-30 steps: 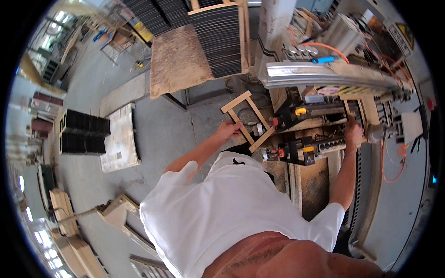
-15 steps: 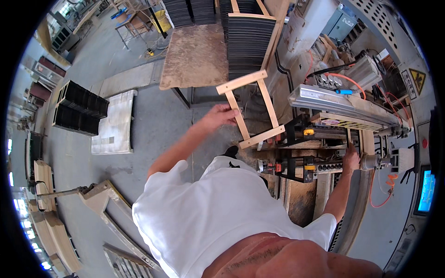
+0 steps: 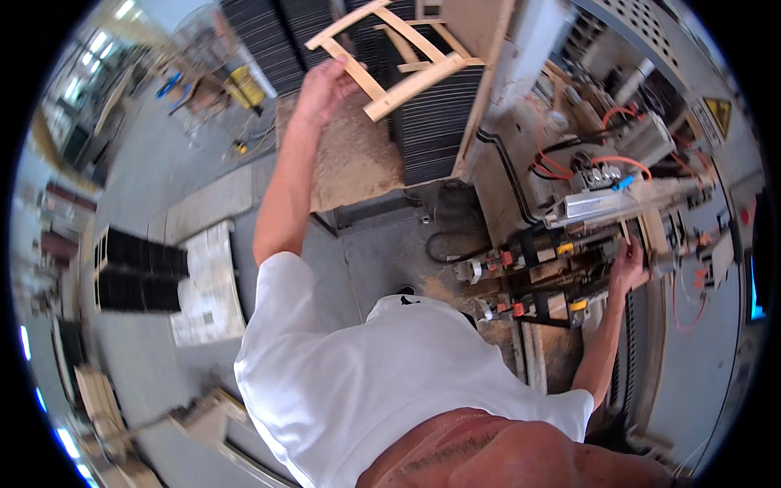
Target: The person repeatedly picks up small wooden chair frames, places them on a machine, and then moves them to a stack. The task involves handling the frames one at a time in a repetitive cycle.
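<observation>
High over the work table, my left hand (image 3: 329, 88) is closed round one rail of a pale wooden frame (image 3: 413, 86), an open rectangle of four bars held tilted. Behind and partly below it, another pale wooden frame (image 3: 473, 61) rests on a tall stack of dark slatted pieces (image 3: 435, 130). Far to the right, my right hand (image 3: 626, 267) reaches in at the machine (image 3: 598, 207). Its fingers are closed on a short pale wooden strip (image 3: 625, 228), whose lower end they hide.
The brown work table (image 3: 354, 175) stands ahead. Orange air hoses (image 3: 622, 163) loop over the machine, and clamps with red and yellow parts (image 3: 517, 309) jut toward me. A dark stack (image 3: 140, 268) sits by a pale board (image 3: 207, 285) on the left floor.
My left hand has carried the wooden frame forward and up, from beside the machine to above the table and stack. My right hand stays at the machine. The whole view has shifted.
</observation>
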A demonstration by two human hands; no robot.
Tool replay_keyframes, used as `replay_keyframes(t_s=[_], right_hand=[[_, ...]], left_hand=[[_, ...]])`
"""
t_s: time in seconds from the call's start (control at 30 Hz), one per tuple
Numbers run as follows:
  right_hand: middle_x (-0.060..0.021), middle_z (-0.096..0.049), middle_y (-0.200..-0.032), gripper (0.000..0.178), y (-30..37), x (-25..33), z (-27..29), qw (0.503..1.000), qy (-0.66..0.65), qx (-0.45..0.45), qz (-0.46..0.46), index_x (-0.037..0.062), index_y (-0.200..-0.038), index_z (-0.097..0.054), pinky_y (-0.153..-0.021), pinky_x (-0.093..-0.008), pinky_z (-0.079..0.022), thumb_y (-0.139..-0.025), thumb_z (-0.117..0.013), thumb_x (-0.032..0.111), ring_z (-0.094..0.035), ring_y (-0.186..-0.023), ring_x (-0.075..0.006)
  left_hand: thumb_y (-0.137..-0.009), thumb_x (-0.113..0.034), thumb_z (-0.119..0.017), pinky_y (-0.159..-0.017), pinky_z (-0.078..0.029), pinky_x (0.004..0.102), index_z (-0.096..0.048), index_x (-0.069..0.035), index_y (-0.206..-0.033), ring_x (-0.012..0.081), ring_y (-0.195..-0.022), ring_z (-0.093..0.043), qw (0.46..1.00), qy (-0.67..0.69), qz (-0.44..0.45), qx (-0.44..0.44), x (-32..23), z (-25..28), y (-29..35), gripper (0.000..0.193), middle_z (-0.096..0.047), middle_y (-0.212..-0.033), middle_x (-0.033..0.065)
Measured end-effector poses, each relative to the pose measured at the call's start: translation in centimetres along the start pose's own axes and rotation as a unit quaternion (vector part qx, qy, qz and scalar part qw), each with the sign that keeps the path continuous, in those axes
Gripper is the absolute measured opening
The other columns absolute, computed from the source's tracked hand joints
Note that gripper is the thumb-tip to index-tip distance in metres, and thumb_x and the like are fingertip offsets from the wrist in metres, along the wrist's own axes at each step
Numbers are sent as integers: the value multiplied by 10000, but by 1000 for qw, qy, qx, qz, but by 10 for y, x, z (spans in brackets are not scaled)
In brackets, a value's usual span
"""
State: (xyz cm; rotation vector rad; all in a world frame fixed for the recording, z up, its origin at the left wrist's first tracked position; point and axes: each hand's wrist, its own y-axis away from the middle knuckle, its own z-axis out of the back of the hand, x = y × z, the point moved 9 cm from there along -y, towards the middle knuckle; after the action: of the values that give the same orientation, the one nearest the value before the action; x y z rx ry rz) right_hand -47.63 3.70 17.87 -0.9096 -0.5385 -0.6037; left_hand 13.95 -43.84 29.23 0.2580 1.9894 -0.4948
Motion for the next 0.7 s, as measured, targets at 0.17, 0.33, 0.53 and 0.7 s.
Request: replay_keyframes(t_s=[0.17,0.33,0.53,0.7], right_hand=[[-110,-679,-1021,181,77,111,-43,997,-54,38,27,-20,-1078,-663,-830,-287,-498,-910,-646,48,-623,-917,-167],[-109,-677,-976,153,157,112,-56,990,-27,88,-107,-20,-1032,-669,-786,-276,-501,-889,-647,31,-625,-860,-165],[-97,-702,-873,175,223,86,-32,977,33,42,-207,-8,-1027,-688,-737,-289,-505,-899,-658,108,-643,-791,-148],[-38,-682,-841,198,255,76,-15,967,30,6,-251,-4,-1046,-694,-722,-251,-483,-907,-664,134,-594,-775,-84]], left_hand=[[-990,-237,-555,-843,-557,350,-593,13,-1097,202,-926,-652,998,-20,57,1,10,32,-110,275,-666,-1027,112],[-949,-453,-593,-648,-561,291,-631,8,-1012,134,-699,-618,906,-372,205,-2,60,19,-154,467,-669,-864,73],[-851,-501,-674,-778,-545,366,-692,46,-988,275,-872,-703,749,-654,-75,-74,0,-27,-141,564,-720,-883,189],[-853,-482,-665,-899,-503,404,-630,27,-1199,358,-1022,-660,701,-664,-246,82,4,-140,-75,617,-688,-1056,236]])
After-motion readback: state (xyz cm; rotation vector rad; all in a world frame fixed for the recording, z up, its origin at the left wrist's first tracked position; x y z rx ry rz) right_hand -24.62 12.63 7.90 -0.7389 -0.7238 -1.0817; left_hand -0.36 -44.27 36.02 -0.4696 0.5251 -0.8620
